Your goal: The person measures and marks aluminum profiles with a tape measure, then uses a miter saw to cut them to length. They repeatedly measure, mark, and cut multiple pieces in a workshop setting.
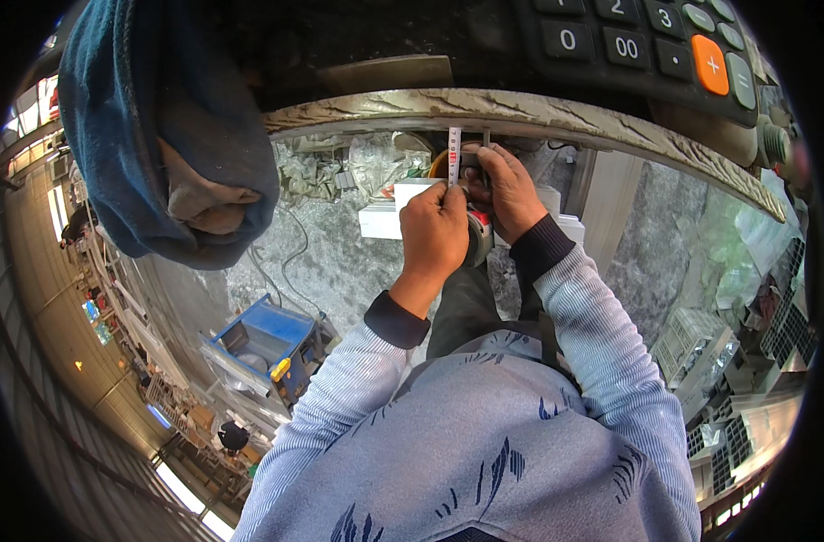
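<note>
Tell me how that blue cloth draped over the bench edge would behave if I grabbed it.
The blue cloth would probably be floppy: it hangs in soft folds over the marbled bench edge. It looks light and unlikely to roll. Since much of it hangs off the edge, a push may slide it to the floor.

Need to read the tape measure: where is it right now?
Head view, upper centre: tape measure between left hand and right hand, under the table edge.

Top: pale blue-grey long-sleeved shirt (pixel 484 443) with scattered dark blue feather-like marks
Sleeves: finely striped light blue, running towards 12 o'clock
Cuffs: dark navy ribbed bands (pixel 396 320) at both wrists
Trousers: dark grey
</note>
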### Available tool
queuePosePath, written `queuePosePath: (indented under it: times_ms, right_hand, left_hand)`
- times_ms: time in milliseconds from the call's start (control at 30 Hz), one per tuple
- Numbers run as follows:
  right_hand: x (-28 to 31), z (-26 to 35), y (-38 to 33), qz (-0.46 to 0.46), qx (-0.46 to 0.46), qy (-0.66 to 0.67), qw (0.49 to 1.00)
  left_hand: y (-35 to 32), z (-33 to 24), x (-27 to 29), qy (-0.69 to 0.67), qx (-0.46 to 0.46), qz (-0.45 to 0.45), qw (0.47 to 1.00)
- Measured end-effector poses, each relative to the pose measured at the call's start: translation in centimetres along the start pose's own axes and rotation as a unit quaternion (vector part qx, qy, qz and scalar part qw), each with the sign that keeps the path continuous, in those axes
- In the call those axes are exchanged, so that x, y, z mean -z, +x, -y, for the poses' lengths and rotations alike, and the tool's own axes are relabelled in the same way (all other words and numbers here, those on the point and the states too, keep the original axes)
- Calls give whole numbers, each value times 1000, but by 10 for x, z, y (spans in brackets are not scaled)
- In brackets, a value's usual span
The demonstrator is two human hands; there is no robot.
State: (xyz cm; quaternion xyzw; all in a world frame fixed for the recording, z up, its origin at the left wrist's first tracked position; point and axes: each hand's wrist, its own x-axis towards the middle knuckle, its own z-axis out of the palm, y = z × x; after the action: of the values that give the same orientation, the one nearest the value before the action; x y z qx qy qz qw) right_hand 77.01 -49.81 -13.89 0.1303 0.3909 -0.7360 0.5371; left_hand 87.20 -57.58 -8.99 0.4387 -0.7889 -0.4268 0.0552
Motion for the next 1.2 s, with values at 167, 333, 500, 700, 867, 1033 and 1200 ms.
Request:
queuePosePath:
  times_ms: [167, 333, 500, 700, 867, 1033, 1200]
  right_hand:
    - [-1, 0, 0, -7, -1, -5, 1000]
    - [2, -1, 0, -2, -2, -26, 1000]
    - [5, -4, 2, 5, 5, -42, 999]
    - [8, -4, 3, 7, 0, -48, 999]
    - [9, 0, 1, 28, -5, -54, 998]
    - [7, 0, 1, 25, 2, -47, 999]
    - [8, -1, 3, 42, 7, -30, 999]
  left_hand:
    - [-1, 0, 1, -6, 0, 2, 1000]
    - [-1, 0, 0, -1, -10, -1, 1000]
    - [-1, 0, 0, -10, -11, -5, 1000]
    - [0, 3, -1, -22, -6, 1, 1000]
    - [0, 4, -4, -26, 3, 0, 1000]
    - [0, 3, -3, -18, 8, 0, 1000]
    - [-1, 1, -2, -32, 15, 8, 999]
